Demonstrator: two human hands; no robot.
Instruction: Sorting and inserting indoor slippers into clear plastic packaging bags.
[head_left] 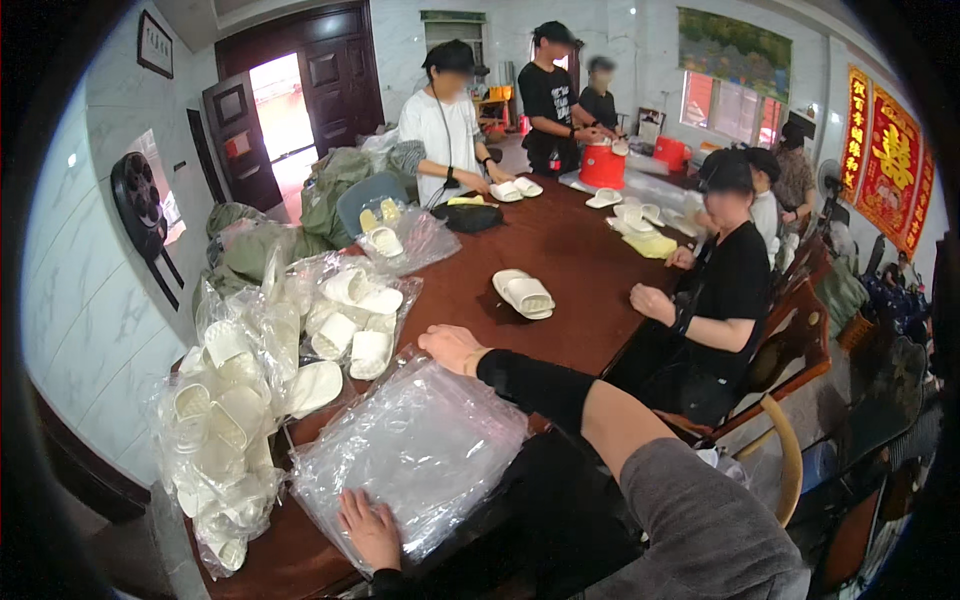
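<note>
Head view: the person's left hand (368,528) lies flat, fingers spread, on the near edge of a stack of clear plastic bags (412,450) that rests on the dark brown tabletop (580,255) close to its near edge. The hand presses on the top bag rather than grasping it. The right hand (452,346), at the end of a black sleeve, rests on the tabletop just beyond the far corner of the stack; its fingers point away toward the left and appear loose, though from this angle it cannot be told whether they pinch the bag's edge.

Just left of the stack sits a heap of white slippers already sealed in bags (235,420), piled along the left rim of the tabletop. A second cluster of bagged slippers (352,315) lies just beyond the right hand. Farther out, well apart from both hands, an unbagged pair of white slippers (523,293) lies in the middle of the tabletop.

A seated person in a black shirt (722,290) leans at the right side, and three more people stand at the far end beside a red bucket (602,165).
</note>
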